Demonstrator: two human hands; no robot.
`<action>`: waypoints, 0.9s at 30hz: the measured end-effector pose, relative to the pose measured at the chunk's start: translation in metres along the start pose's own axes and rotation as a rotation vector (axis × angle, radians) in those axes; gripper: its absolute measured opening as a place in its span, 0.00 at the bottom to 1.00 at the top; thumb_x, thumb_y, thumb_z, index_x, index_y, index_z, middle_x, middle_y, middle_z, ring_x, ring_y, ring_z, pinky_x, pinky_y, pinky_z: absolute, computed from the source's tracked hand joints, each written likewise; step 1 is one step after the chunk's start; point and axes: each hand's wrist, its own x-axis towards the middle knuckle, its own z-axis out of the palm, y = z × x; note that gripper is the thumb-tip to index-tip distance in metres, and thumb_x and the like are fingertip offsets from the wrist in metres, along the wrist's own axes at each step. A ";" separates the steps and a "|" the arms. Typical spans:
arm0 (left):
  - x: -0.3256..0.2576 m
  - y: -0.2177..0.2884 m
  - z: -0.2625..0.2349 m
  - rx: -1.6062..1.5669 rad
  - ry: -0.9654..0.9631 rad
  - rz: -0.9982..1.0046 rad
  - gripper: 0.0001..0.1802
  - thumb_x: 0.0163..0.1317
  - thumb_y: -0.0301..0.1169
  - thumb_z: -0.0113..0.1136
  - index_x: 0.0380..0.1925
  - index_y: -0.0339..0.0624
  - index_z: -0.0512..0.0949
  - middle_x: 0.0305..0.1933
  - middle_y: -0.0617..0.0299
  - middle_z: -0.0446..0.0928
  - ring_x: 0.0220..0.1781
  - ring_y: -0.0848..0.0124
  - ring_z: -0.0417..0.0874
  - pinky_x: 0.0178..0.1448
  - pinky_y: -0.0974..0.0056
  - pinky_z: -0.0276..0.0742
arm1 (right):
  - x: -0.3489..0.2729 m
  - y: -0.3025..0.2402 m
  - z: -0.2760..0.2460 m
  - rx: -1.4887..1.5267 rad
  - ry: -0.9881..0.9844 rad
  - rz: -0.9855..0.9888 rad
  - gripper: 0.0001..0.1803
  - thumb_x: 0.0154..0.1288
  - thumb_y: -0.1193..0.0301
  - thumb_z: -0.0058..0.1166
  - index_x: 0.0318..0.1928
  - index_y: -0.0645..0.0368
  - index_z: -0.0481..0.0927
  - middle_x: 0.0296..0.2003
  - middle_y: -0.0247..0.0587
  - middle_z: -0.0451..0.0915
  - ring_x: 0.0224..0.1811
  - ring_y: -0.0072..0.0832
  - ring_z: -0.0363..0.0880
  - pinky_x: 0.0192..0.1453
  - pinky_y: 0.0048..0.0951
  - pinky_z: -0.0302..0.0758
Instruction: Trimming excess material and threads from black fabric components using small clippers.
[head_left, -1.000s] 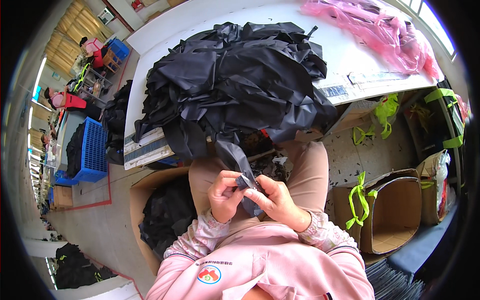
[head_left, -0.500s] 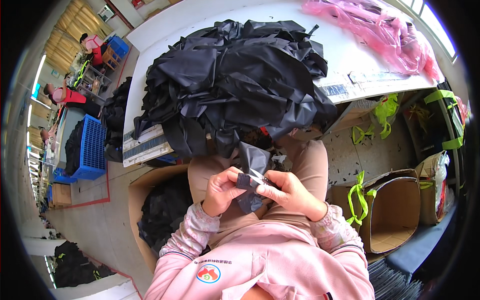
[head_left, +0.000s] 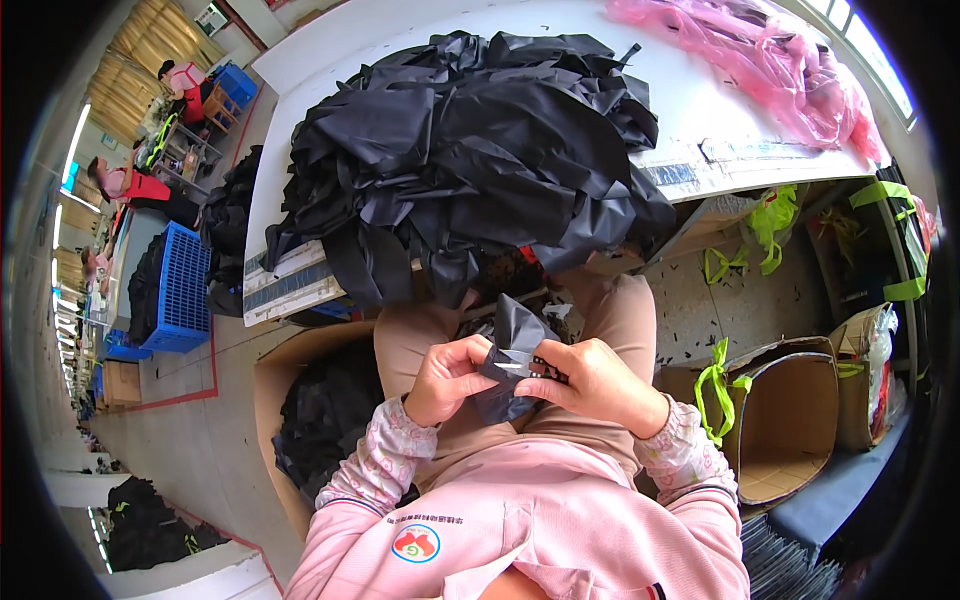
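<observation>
The white table [head_left: 330, 60] ahead of me carries a big heap of black fabric [head_left: 470, 150], with pink plastic sheeting [head_left: 770, 60] at its far right. A cardboard box of black pieces [head_left: 320, 420] sits by my left knee, another open cardboard box [head_left: 790, 430] to my right. Both my forearms come up from below in pink sleeves, bent inward so the hands meet over my lap. My left hand [head_left: 445, 380] pinches the left edge of a small black fabric piece [head_left: 510, 360], fingers curled shut on it. My right hand [head_left: 595, 385] clamps its right side, thumb on top.
</observation>
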 end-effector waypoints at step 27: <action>-0.001 -0.012 -0.002 0.022 -0.023 -0.017 0.09 0.55 0.16 0.64 0.36 0.34 0.80 0.43 0.58 0.77 0.47 0.69 0.79 0.56 0.65 0.73 | 0.000 0.007 0.000 -0.093 -0.048 0.010 0.24 0.61 0.52 0.60 0.28 0.62 0.73 0.16 0.49 0.75 0.20 0.49 0.77 0.25 0.41 0.71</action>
